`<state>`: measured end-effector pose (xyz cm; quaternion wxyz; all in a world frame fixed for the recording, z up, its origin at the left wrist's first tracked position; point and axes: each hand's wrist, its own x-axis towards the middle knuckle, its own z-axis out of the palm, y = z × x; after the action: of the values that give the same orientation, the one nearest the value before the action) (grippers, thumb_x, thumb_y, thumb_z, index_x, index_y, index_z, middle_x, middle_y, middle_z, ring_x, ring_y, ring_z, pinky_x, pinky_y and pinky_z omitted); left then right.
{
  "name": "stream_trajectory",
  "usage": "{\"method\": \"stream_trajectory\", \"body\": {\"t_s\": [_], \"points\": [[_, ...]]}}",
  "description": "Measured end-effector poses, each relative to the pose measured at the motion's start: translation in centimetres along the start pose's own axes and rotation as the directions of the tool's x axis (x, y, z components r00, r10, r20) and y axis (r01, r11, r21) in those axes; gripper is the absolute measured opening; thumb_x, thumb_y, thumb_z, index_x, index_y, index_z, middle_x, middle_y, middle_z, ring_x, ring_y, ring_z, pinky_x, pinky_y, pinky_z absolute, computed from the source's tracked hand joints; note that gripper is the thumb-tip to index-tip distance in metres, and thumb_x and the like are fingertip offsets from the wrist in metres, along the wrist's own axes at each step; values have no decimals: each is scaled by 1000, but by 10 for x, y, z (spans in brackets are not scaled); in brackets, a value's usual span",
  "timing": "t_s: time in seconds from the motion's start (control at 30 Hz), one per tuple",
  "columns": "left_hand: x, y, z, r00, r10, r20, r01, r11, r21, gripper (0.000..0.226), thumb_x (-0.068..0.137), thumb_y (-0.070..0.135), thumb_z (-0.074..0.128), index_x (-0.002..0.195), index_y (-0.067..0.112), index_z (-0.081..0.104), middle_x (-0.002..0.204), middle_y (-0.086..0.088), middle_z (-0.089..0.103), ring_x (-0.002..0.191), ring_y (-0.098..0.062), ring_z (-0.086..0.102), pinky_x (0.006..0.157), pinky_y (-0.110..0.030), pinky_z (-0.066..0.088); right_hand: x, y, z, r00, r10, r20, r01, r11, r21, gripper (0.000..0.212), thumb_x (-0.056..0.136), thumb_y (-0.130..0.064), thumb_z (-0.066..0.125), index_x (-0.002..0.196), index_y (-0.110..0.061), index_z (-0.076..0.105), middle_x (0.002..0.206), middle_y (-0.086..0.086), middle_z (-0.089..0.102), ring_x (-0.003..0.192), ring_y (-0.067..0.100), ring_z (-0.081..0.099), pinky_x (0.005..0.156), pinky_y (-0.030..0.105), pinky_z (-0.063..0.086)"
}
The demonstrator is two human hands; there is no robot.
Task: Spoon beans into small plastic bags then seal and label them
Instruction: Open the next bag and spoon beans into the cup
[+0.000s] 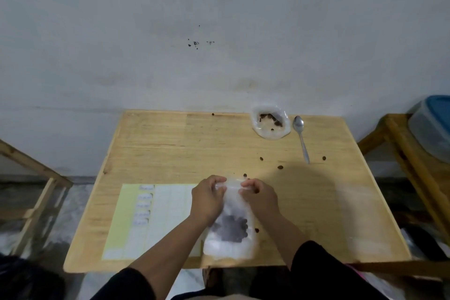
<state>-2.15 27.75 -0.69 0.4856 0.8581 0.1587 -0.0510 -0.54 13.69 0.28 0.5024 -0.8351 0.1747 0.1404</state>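
**A:** What did the head camera give you at that moment?

**B:** I saw the small clear plastic bag with dark beans pooled in its lower half (230, 226) lying on the pale wooden table (170, 148), near the front edge. Both hands were at its top end. The left hand (207, 198) had its fingers curled over the left corner of the bag's mouth, and the right hand (259, 196) pinched the right corner — so each was closed on the bag, not spread.

**A:** Could you tell if the strip was sealed?

**B:** No, I couldn't; the top edge was blurred and partly under the fingers.

**A:** And the rest of the task things?

**B:** The larger open plastic bag holding a few brown beans (270, 124) sat at the far right of the table, close to the wall. The metal spoon (301, 139) lay just to its right, bowl towards the wall, handle pointing at me, apart from both hands. A few loose brown beans (280, 167) were scattered on the wood between the spoon and the hands.

**A:** Labels?

**B:** The yellow-backed sheet of white labels (151, 219) lay flat on the left — its right edge ran under the left wrist. Several labels in one column carried writing I couldn't read.

**A:** Anything off the table?

**B:** A clear plastic box with a blue lid (433, 124) rested on a wooden stand at the right.
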Motion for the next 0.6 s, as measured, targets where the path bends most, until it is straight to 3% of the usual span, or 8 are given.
{"method": "stream_trajectory", "body": {"t_s": [0.1, 0.2, 0.27, 0.33, 0.4, 0.5, 0.6], "points": [[0, -2, 0, 999, 26, -18, -25, 998, 54, 20, 87, 13, 62, 105, 20, 66, 104, -1, 60, 88, -9, 54, 76, -11, 35, 2, 2, 4, 995, -95, 13, 96, 989, -112, 18, 78, -15, 66, 96, -20, 65, 102, -1, 62, 89, 9, 54, 72, 16, 41], [1, -5, 1, 996, 89, 1, -88, 985, 148, 26, 86, 14, 61, 111, 18, 63, 123, -3, 52, 108, -12, 50, 89, -6, 25, 4, 5, 5, 972, -232, 34, 233, 933, -275, 27, 80, -16, 65, 106, -19, 62, 114, 3, 54, 98, 9, 46, 82, 14, 29], [2, -7, 2, 991, 130, 37, -135, 968, 213, 33, 88, 16, 58, 120, 17, 58, 136, -3, 44, 125, -15, 42, 96, -7, 19, 6, 8, 5, 943, -320, 93, 330, 859, -392, 34, 85, -18, 62, 118, -16, 58, 130, 7, 46, 115, 13, 41, 89, 10, 23], [3, -5, 3, 980, 192, 53, -199, 942, 272, 37, 90, 17, 53, 127, 16, 54, 140, -3, 41, 130, -16, 36, 102, -13, 19, 6, 10, 2, 930, -333, 156, 366, 801, -473, 41, 92, -22, 53, 132, -13, 48, 145, 7, 34, 135, 17, 29, 105, 17, 20], [4, 2, 4, 959, 277, 66, -283, 897, 339, 37, 90, 16, 49, 126, 14, 54, 131, -5, 51, 122, -19, 44, 102, -19, 27, 7, 13, -3, 915, -350, 200, 401, 749, -528, 46, 97, -26, 43, 141, -13, 37, 151, 3, 27, 140, 15, 21, 112, 22, 17], [4, 17, 12, 913, 392, 112, -402, 816, 415, 36, 85, 18, 42, 115, 10, 62, 106, -9, 64, 97, -26, 58, 90, -32, 42, 6, 18, -14, 859, -440, 261, 500, 615, -609, 49, 99, -27, 38, 144, -9, 29, 151, 6, 29, 142, 16, 20, 115, 23, 13], [2, 37, 28, 858, 495, 135, -498, 740, 451, 37, 78, 19, 38, 98, 10, 67, 86, -5, 66, 78, -24, 62, 78, -27, 44, 7, 29, -32, 833, -480, 274, 517, 503, -692, 50, 97, -25, 45, 140, -1, 36, 145, 15, 39, 140, 24, 29, 116, 31, 22]]}}
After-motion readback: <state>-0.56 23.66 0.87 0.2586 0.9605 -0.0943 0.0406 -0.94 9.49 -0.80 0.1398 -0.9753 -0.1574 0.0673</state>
